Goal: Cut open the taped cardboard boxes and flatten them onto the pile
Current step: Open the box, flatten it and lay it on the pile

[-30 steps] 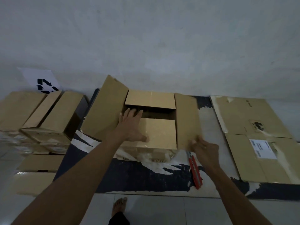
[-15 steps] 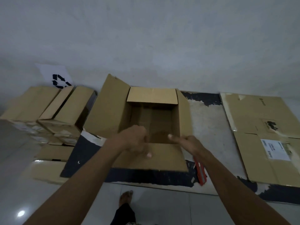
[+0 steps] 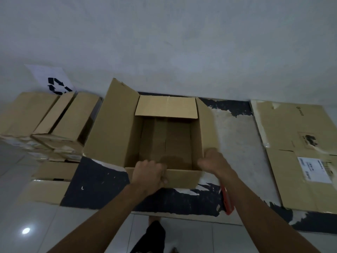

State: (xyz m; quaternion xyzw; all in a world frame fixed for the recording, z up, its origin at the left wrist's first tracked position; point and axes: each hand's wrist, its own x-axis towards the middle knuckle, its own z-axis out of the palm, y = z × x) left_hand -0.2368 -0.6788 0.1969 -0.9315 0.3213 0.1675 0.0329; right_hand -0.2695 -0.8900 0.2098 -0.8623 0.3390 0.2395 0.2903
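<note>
The left hand [image 3: 148, 173] is gripping the near flap of the open box [image 3: 164, 143], fingers curled over its edge; the right hand [image 3: 215, 161] is clutching the near right corner. The box is sitting mid-mat [image 3: 98, 183] on a tiled floor [image 3: 36, 225] by a pale wall [image 3: 182, 42], its long axis running toward the wall, four flaps spread. A red cutter [image 3: 227, 201] is lying by the right forearm. Flattened cardboard [image 3: 300, 161] is resting on the mat's right end, and three closed boxes [image 3: 47, 121] are waiting beyond its left edge.

Open box [image 3: 164, 136] centre on mat [image 3: 98, 185]; boxes [image 3: 60, 125] left, flattened pile [image 3: 299, 154] right.

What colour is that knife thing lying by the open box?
Red, seen in the head view: the cutter lies beside the right arm.
</note>
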